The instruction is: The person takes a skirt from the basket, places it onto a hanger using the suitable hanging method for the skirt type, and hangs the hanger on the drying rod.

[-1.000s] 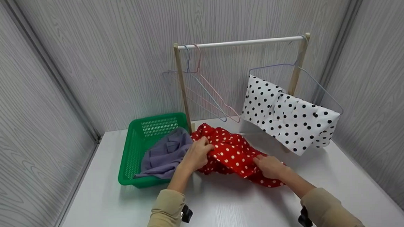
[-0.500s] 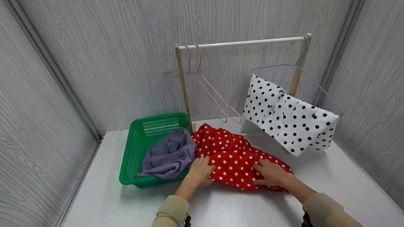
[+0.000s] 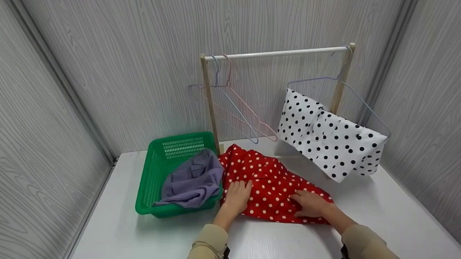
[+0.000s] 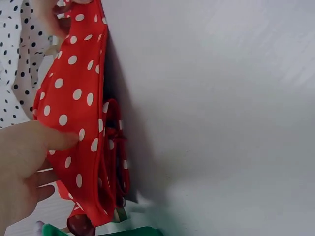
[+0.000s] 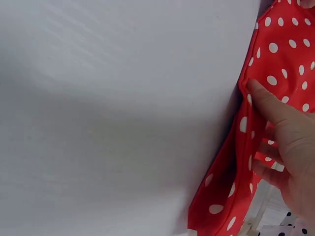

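A red garment with white polka dots [image 3: 270, 190] lies spread and creased on the white table, its exact kind hidden by the folds. My left hand [image 3: 238, 197] rests on its left part, fingers fairly straight; the left wrist view shows the thumb [image 4: 61, 140] lying across the fabric. On the right part rests my right hand [image 3: 311, 203] with spread fingers. In the right wrist view its thumb [image 5: 266, 101] touches the near edge, where the layers gape a little.
Left of the garment stands a green basket [image 3: 142, 188] holding a purple cloth [image 3: 193, 178]. Behind is a rack [image 3: 277, 54] with a blue hanger [image 3: 235, 108] and a pink hanger [image 3: 249, 107] at its left end. White black-dotted fabric [image 3: 332, 136] hangs from a hanger at the right.
My left hand let go of the lifted red fabric, came down towards me, then moved slightly right onto it. The garment now lies flatter, its front edge nearer. My right hand shifted slightly nearer, fingers spread.
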Action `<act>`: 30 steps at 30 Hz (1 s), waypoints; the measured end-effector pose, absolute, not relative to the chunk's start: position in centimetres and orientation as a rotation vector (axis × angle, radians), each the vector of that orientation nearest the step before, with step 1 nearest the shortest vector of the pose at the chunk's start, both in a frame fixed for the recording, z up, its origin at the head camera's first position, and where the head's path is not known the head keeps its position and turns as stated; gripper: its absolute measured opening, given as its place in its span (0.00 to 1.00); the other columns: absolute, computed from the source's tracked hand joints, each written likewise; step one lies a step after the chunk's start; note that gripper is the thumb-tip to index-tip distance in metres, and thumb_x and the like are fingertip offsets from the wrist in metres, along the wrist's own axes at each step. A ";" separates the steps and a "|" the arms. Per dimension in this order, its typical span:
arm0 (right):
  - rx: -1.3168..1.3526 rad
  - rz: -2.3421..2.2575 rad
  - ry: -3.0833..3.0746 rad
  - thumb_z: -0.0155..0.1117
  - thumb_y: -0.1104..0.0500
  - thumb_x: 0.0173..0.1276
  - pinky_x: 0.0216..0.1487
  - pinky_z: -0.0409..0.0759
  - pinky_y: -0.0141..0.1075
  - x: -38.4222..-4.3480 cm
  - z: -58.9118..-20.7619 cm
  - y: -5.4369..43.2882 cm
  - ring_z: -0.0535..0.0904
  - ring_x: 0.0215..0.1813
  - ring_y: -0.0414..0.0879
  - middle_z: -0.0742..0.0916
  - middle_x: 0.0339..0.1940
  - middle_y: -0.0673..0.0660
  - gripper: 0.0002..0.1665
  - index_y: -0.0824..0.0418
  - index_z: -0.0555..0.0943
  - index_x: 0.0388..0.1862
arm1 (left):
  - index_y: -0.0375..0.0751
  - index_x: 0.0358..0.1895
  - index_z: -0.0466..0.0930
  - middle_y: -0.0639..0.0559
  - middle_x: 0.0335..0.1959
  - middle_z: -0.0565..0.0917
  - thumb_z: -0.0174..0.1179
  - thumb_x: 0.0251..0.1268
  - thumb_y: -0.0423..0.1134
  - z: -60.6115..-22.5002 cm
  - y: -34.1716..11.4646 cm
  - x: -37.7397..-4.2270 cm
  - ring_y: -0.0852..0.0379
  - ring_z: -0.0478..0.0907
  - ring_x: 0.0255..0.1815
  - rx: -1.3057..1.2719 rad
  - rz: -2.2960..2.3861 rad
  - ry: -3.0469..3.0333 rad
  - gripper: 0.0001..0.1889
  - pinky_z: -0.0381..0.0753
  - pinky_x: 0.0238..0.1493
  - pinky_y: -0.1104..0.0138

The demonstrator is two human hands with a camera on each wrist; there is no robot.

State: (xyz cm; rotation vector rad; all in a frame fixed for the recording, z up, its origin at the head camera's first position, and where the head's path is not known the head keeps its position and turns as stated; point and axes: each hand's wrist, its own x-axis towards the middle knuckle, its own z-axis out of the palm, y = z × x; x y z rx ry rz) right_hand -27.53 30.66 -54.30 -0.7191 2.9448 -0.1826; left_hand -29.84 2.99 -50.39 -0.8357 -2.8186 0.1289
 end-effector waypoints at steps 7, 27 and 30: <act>-0.877 -0.143 3.075 0.71 0.53 0.54 0.44 0.78 0.42 -28.1 -55.0 31.0 0.78 0.41 0.48 0.81 0.37 0.55 0.20 0.60 0.79 0.43 | 0.37 0.42 0.80 0.45 0.34 0.78 0.63 0.58 0.39 -51.3 3.5 -30.2 0.49 0.72 0.40 -0.685 0.203 -2.830 0.12 0.72 0.44 0.60; -0.909 -0.153 3.098 0.70 0.54 0.55 0.44 0.78 0.45 -28.1 -55.1 31.7 0.78 0.43 0.49 0.81 0.41 0.56 0.18 0.60 0.82 0.43 | 0.35 0.41 0.80 0.43 0.35 0.82 0.63 0.56 0.38 -52.5 4.0 -30.3 0.47 0.74 0.41 -0.595 0.152 -2.912 0.12 0.68 0.50 0.56; -0.964 -0.164 3.091 0.69 0.56 0.56 0.42 0.78 0.41 -28.2 -55.1 31.3 0.78 0.39 0.46 0.82 0.36 0.53 0.12 0.58 0.83 0.39 | 0.37 0.34 0.83 0.46 0.28 0.82 0.62 0.58 0.37 -52.9 3.7 -30.3 0.51 0.75 0.34 -0.644 0.227 -2.776 0.06 0.70 0.43 0.60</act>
